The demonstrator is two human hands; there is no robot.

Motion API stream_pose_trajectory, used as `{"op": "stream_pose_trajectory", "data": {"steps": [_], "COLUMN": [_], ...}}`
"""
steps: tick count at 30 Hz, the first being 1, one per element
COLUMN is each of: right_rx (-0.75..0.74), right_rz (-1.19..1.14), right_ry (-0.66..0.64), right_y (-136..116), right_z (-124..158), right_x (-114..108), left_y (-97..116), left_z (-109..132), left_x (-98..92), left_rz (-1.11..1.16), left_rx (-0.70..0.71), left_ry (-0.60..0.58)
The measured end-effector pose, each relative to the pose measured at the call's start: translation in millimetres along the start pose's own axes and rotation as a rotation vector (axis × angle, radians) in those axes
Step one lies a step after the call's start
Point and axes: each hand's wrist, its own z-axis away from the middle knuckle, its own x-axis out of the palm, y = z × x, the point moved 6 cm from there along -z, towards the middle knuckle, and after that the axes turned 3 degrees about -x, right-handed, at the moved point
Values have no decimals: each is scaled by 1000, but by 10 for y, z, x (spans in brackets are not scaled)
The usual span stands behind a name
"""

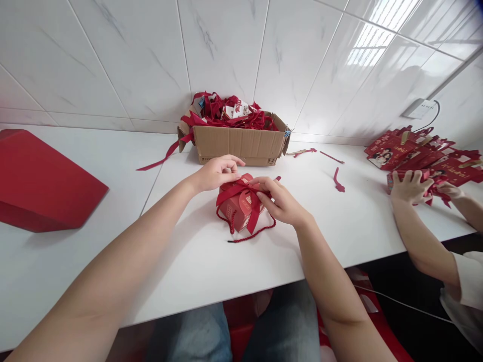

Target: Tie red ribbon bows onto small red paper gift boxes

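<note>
A small red gift box with printed lettering sits on the white table in front of me. A red ribbon is wrapped over its top, with tails hanging down the front. My right hand pinches the ribbon at the box's upper right, thumb and fingers closed. At the upper left edge is my left hand, its thumb close to the box top and its curved fingers apart from the thumb. A dark red twisted cord loops round the box's base onto the table.
Behind the gift box, a cardboard box full of red ribbons stands against the tiled wall. A large red box-like object lies at left. Ribbon scraps lie at right. Beyond them, a co-worker's hands handle a red box beside several red gift boxes.
</note>
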Motion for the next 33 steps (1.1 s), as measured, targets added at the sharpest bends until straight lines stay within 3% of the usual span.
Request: {"op": "stream_pose_trajectory", "data": {"steps": [5,11,16,18,20,22,26,30,33], "right_rx": [27,153,394,418,422,401,457,682,676], "right_rz": [0,-122,-180,-161,-117,-61,-152,-538,-566], "right_ry": [42,212,369,409,446,495,609,521,536], "right_y": [15,60,197,217,221,208,275,457,487], "right_z": [15,40,85,93,96,93,103,126,135], "right_x": [-15,-67,-103,-120,-148,-192,-259,-131,-146], "left_y": [24,122,158,189,254,311,325,346,367], "left_z": [-4,0,77,117,156,183,170,130,113], "left_x": [13,182,-32,-51,12,94,251,341,322], "left_rz": [-32,-34,-274,-385,-425,-421,-369,-313,-319], "left_rx": [29,47,-147,-191,-142,-79,-28,37,41], "left_ry": [45,51,176,65,-78,-143,-134,-114,-62]}}
